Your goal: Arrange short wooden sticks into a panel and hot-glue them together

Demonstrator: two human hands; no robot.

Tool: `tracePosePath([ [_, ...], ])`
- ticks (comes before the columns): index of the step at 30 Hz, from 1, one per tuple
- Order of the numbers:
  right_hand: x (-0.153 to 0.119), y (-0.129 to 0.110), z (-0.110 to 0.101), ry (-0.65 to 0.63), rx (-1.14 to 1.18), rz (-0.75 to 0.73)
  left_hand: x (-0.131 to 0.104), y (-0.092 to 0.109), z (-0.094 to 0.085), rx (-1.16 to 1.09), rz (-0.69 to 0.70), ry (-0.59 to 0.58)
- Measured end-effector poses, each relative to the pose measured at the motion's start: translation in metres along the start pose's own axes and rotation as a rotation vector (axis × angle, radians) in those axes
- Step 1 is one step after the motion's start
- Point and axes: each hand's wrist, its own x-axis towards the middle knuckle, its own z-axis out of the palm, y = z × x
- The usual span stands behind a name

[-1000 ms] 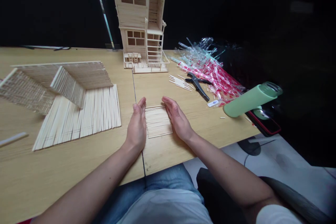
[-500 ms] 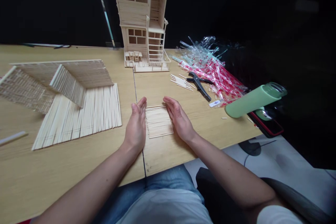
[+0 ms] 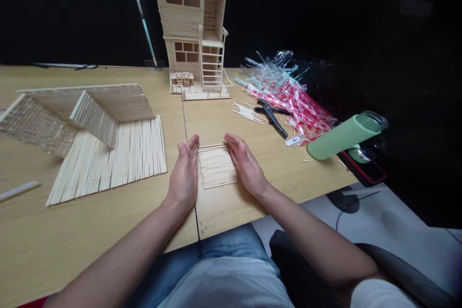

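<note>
Thin wooden sticks [image 3: 217,166] lie side by side on the table in a flat, roughly square panel. My left hand [image 3: 183,172] stands on edge along the panel's left side, fingers stretched out and palm facing the stick ends. Along the right side, my right hand [image 3: 247,164] is set the same way, its palm at the other ends. Both hands are open, with the panel flat between them; whether each palm presses on the ends is hard to make out. A smaller group of sticks [image 3: 247,112] lies beyond my right hand.
A stick model house [image 3: 184,19] stands at the back. On the left is a stick base with upright walls [image 3: 140,149]. Black-handled pliers [image 3: 272,118], a heap of plastic wrappers [image 3: 288,91], a tilted green bottle [image 3: 342,139] and a phone [image 3: 368,168] occupy the right.
The camera view has shifted slightly. My left hand appears a little farther from the panel's left edge at the fingertips; otherwise the hands and sticks keep nearly the same places.
</note>
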Motion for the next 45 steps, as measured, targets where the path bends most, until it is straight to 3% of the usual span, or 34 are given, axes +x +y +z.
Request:
tracePosePath([
  [8, -0.01, -0.002, -0.002, -0.011, 0.007, 0.011, -0.018, 0.0, -0.006, -0.008, -0.023, -0.029],
  [45, -0.009, -0.002, 0.0, -0.004, 0.002, 0.007, -0.015, 0.0, -0.005, -0.012, -0.033, -0.045],
])
